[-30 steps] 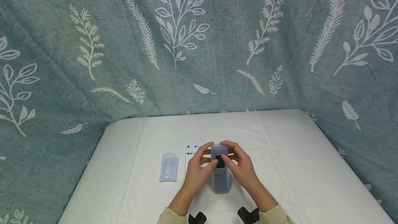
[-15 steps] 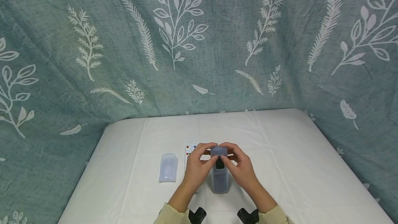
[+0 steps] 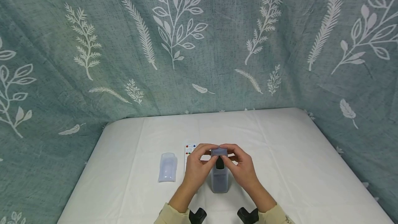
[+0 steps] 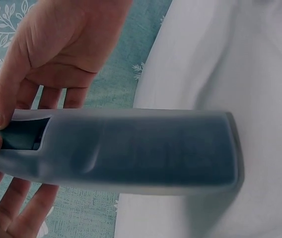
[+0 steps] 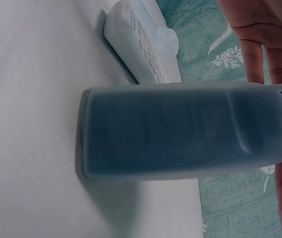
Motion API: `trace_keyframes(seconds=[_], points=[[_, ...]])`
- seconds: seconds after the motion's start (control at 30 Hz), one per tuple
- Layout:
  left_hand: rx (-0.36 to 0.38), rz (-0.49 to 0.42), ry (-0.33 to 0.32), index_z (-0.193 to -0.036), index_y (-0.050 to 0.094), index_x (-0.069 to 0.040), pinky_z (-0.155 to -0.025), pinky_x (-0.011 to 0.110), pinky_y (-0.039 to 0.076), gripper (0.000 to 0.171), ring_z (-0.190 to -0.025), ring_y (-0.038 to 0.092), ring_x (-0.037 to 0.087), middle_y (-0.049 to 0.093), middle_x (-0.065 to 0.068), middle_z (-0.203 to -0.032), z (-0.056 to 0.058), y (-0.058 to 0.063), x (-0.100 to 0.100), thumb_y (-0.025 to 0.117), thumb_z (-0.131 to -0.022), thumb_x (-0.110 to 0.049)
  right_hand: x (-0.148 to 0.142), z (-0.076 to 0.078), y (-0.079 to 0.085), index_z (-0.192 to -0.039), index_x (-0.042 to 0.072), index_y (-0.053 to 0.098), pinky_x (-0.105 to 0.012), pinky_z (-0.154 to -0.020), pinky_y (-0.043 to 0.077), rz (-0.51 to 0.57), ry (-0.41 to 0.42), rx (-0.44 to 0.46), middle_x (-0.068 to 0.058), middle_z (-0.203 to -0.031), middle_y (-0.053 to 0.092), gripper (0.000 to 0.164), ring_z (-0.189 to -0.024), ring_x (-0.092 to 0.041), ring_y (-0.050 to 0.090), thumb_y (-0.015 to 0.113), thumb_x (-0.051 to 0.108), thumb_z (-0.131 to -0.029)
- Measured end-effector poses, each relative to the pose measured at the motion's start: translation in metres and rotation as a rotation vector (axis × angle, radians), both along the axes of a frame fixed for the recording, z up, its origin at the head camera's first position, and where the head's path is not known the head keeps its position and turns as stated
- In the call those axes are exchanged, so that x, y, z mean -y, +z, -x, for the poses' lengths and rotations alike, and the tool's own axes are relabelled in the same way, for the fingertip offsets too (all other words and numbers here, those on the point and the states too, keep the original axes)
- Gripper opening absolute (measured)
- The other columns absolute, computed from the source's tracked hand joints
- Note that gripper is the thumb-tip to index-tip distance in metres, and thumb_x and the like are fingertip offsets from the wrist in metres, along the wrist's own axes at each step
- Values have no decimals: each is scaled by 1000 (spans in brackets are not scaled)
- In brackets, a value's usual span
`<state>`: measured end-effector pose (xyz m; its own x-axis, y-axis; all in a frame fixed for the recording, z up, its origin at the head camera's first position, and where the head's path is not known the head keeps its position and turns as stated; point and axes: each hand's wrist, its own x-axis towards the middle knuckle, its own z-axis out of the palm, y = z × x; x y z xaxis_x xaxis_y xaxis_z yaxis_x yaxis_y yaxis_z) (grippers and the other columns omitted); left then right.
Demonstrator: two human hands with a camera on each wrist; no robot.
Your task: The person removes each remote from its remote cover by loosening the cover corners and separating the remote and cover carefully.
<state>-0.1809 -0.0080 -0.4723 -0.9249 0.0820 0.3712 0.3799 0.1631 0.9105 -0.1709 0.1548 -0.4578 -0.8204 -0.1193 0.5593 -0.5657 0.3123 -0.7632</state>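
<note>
A long translucent blue-grey remote cover [image 3: 219, 181] with a dark body inside stands tilted, its lower end at the white tabletop. Near its upper end is a cut-out window [image 4: 22, 134] where the dark surface shows. My left hand [image 3: 198, 168] pinches the upper left edge, thumb at the window and fingers behind. From the other side my right hand [image 3: 242, 168] pinches the upper right edge the same way, both thumbs close together. In the right wrist view the broad lower part of the cover hides some of the fingers.
A white remote control [image 3: 189, 150] with coloured buttons lies just left of the hands, partly hidden by the left one. Farther left lies a clear bluish cover [image 3: 167, 167]. A leaf-patterned green curtain [image 3: 217, 44] hangs beyond the table. Black wrist mounts [image 3: 197, 215] show below the sleeves.
The cover's upper end has tipped so its top face shows, and less of the dark window is visible. Both thumbs have moved slightly closer together; the hands keep their hold.
</note>
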Motion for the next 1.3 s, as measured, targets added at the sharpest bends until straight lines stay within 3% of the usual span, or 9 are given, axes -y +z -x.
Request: trace_keyframes(seconds=[0.27,0.57,0.7,0.83,1.0,1.13,1.3], points=[[9,17,-12,-113,72,-22,-72,20,60,30,-99,68,21,70,-1,-113,-1,0,0,76,-87,-7,2,-2,2,-107,4,71,-18,-66,57,24,-66,-26,-11,-101,74,22,-88,-14,67,70,-5,-87],[-62,39,-17,-115,71,-22,-74,24,61,30,-99,69,15,70,-2,-115,-2,-4,2,75,-89,-9,1,-2,5,-104,3,73,-16,-65,57,-26,-79,-83,-12,-97,76,21,-86,-14,68,70,-8,-86],[-82,34,-31,-116,71,-19,-74,24,62,29,-99,70,19,70,0,-116,-2,-4,2,74,-89,-9,0,-2,7,-102,1,74,-14,-63,57,-13,-81,-85,-13,-95,76,20,-85,-6,68,70,-10,-85],[-92,25,-42,-117,71,-17,-75,23,61,29,-99,71,23,70,2,-117,-3,-4,2,74,-89,-9,-4,5,-4,-103,1,74,-16,-63,58,-1,-53,-66,-15,-97,76,21,-87,3,67,68,-11,-86],[-100,17,-51,-117,71,-18,-75,24,61,28,-99,71,24,71,2,-117,-2,-5,4,74,-89,-11,-13,15,-18,-108,1,73,-24,-63,61,36,40,-33,-18,-100,76,23,-84,1,71,65,-10,-89],[-108,24,-51,-117,72,-17,-75,25,61,29,-98,71,23,72,2,-116,-2,-5,5,74,-89,-11,-17,18,-20,-110,3,73,-28,-64,62,50,85,-3,-17,-102,76,21,-86,-1,72,64,-5,-92],[-105,52,-48,-118,71,-20,-76,25,61,31,-99,71,18,72,-1,-116,-2,-5,5,74,-89,-11,-19,19,-17,-108,6,75,-28,-63,62,43,69,47,-14,-100,77,18,-85,0,72,64,2,-94]])
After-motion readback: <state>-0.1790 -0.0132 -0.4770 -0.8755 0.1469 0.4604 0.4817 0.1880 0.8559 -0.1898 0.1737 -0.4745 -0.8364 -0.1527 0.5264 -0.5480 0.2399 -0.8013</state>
